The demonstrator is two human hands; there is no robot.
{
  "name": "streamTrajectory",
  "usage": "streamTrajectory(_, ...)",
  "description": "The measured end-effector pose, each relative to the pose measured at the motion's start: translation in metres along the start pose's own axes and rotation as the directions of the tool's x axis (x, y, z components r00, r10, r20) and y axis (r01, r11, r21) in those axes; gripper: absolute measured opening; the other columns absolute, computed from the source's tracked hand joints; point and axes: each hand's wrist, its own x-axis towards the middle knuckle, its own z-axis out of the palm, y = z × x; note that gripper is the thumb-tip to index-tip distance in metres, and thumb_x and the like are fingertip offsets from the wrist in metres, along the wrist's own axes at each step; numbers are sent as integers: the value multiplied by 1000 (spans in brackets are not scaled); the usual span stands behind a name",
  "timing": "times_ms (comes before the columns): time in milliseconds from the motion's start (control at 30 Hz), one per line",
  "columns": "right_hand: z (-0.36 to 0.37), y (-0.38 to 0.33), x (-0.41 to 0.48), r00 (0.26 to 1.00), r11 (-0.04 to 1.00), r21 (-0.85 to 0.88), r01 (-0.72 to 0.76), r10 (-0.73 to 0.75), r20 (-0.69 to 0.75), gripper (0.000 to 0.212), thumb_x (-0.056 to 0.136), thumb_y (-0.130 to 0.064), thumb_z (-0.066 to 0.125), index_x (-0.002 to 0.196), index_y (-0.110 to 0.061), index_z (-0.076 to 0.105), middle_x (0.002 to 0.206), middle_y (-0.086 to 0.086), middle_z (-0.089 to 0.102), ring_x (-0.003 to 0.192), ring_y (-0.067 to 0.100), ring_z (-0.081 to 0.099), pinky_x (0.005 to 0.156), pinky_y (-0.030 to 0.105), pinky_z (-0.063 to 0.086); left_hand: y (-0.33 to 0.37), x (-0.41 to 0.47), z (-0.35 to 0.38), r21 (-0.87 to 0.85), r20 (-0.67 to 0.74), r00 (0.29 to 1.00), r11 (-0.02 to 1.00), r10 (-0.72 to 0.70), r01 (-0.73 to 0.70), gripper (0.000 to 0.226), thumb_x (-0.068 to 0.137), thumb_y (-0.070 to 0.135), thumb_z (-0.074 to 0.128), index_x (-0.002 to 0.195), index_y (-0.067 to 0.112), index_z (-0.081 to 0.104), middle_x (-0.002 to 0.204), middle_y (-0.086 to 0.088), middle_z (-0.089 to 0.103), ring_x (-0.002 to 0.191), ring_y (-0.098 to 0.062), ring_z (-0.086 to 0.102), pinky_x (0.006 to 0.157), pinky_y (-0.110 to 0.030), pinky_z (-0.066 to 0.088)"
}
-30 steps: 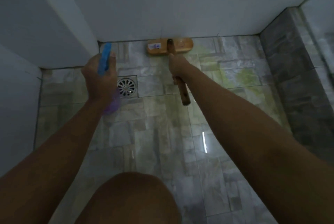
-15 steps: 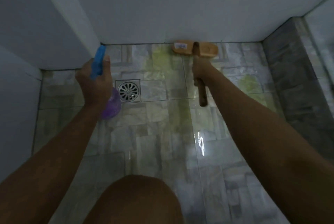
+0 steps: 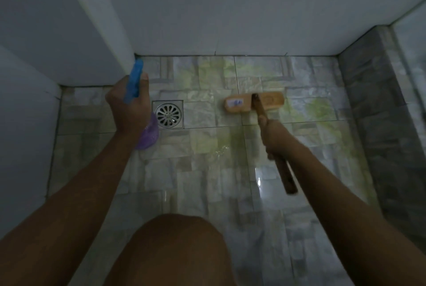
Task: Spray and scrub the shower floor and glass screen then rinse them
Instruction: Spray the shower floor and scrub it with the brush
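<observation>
Right hand (image 3: 274, 134) has its fingers wrapped tight round the brush handle (image 3: 282, 169), arm stretched forward, brush head (image 3: 253, 102) flat on the wet shower floor (image 3: 207, 170) just past the knuckles. Left hand (image 3: 130, 105) grips the spray bottle (image 3: 133, 81) (blue nozzle up), held over the floor beside the drain (image 3: 168, 114).

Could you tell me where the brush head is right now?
In the head view, the brush head rests on the tiles right of centre, right of the drain and clear of the back wall.
</observation>
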Motion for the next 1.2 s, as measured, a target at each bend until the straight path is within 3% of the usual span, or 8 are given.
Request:
streamTrajectory(100, -4, -46, 48, 990, 994, 72, 79, -70, -122, 43, 109, -38, 27, 92, -10, 54, 97, 19, 58, 66, 26, 57, 51, 33, 49, 6, -3, 2, 32, 9, 999, 999, 41, -41, 47, 104, 27, 59, 68, -2, 55, 57, -21, 50, 50, -32, 47, 47, -36, 34)
streamTrajectory(233, 38, -96, 72, 991, 988, 97, 119, -112, -74, 50, 109, -29, 21, 137, 3, 47, 93, 9, 54, 67, 13, 43, 61, 22, 38, -4, 0, 1, -14, -1, 1000, 999, -32, 32, 54, 103, 38, 58, 71, -6, 59, 60, -22, 55, 52, -34, 54, 48, -39, 41)
streamTrajectory(367, 93, -53, 0, 963, 967, -26, 254, -250, 104, 47, 108, -43, 28, 107, -8, 59, 87, 7, 60, 72, 19, 57, 66, 35, 51, -10, 6, -1, -18, -22, 997, 997, -69, 69, 60, 102, 47, 57, 74, -5, 62, 63, -24, 59, 55, -36, 59, 51, -45, 46)
streamTrajectory(567, 54, 43, -56, 992, 987, -136, 88, -76, 96, 48, 104, -54, 27, 102, -14, 53, 88, 11, 62, 76, 30, 65, 54, 40, 55, -5, 4, 2, -49, 24, 996, 995, -84, 85, 58, 102, 43, 58, 72, -7, 59, 63, -26, 57, 55, -38, 56, 52, -45, 46)
streamTrajectory(867, 12, -112, 65, 982, 974, 146, 174, -160, -98, 34, 108, -19, 28, 77, -23, 42, 78, 4, 48, 71, 24, 52, 55, 27, 47, 0, 5, 6, -71, 31, 996, 994, -80, 82, 59, 102, 44, 59, 71, -7, 57, 63, -26, 55, 55, -39, 54, 50, -40, 42)
streamTrajectory(1000, 44, -133, 53, 965, 965, -30, 262, -261, 41, 37, 109, -16, 27, 125, 2, 55, 121, 23, 59, 104, 37, 62, 83, 41, 55, -1, 5, 4, -60, 4, 998, 996, -67, 67, 61, 102, 46, 58, 72, -7, 60, 62, -26, 57, 55, -39, 56, 50, -39, 42)
streamTrajectory(1100, 20, -106, 54, 977, 977, -31, 211, -210, 46, 35, 109, -28, 26, 110, -6, 52, 91, 12, 54, 66, 28, 56, 39, 27, 49, -8, 6, 0, -36, -20, 998, 998, -53, 52, 60, 102, 46, 58, 72, -7, 61, 61, -26, 58, 54, -40, 58, 51, -42, 45)
streamTrajectory(1200, -28, -86, 71, 992, 995, 17, 101, -99, -83, 29, 108, -15, 31, 82, -11, 44, 76, 8, 46, 55, 21, 46, 38, 26, 43, -9, 6, 2, -18, -20, 999, 999, -47, 47, 60, 103, 44, 58, 71, -6, 61, 60, -25, 58, 53, -38, 58, 50, -43, 46)
